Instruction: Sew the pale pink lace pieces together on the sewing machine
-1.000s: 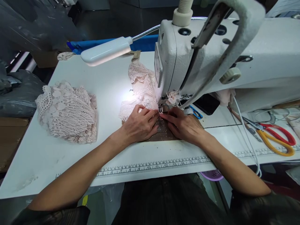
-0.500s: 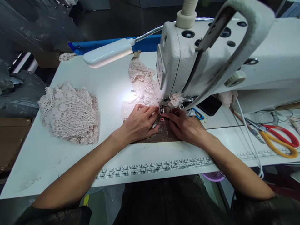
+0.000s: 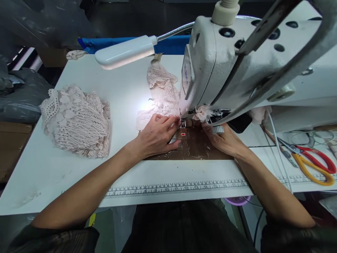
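Lace cloth [image 3: 164, 96] lies on the worktop [image 3: 126, 79] just left of the sewing machine [image 3: 200, 59], its near edge running in by the presser foot [image 3: 186, 123]. From where I stand, the head view gives the whole scene. The left hand [image 3: 160, 136] is palm down with bent fingers near together and the thumb apart, its fingertips on the lace right beside the foot; whether it pinches the cloth or only presses it, I can't tell. The right hand [image 3: 225, 141] reaches in on the other side, fingers partly curled behind a ridged knob [image 3: 217, 130], the tips hidden, so I can't say whether they hold anything.

What would worry me is those left fingertips: if the needle ran with them so close, a small slip forward could get one pricked. Openwork like this might also snag on the foot or pucker, should one hand pull harder than the other. And the gauzy scrap [image 3: 202, 113] tucked low on the machine could drop into the stitching if it were knocked.
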`<state>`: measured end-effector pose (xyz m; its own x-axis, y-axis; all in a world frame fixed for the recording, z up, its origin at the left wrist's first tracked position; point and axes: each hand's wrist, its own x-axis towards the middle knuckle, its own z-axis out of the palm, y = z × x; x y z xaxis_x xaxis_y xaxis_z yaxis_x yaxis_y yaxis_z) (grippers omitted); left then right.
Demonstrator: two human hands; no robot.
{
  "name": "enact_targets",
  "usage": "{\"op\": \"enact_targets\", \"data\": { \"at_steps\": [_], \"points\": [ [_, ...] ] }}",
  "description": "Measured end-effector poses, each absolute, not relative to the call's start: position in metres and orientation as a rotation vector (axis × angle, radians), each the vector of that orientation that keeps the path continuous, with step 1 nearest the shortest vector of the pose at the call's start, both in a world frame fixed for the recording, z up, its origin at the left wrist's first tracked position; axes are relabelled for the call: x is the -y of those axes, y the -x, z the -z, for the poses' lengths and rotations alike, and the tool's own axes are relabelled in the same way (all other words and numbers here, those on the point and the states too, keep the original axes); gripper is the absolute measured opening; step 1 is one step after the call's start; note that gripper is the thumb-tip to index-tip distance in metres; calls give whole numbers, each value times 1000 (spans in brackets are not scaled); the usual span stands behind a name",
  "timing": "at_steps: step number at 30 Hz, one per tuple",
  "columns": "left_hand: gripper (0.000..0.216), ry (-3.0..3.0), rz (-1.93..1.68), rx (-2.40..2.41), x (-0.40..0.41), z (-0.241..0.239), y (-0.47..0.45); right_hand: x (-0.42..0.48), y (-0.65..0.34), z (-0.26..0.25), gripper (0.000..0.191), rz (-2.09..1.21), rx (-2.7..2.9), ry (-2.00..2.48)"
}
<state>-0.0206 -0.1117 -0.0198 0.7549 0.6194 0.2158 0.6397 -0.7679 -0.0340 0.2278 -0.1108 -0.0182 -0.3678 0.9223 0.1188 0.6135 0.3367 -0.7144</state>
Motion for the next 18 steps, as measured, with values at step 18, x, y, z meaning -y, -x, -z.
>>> {"op": "enact_targets", "data": {
  "at_steps": [18],
  "points": [
    [60,2737,186,1265,129,16,18,113,-226,35,26,-921,1659,1397]
  ]
}}
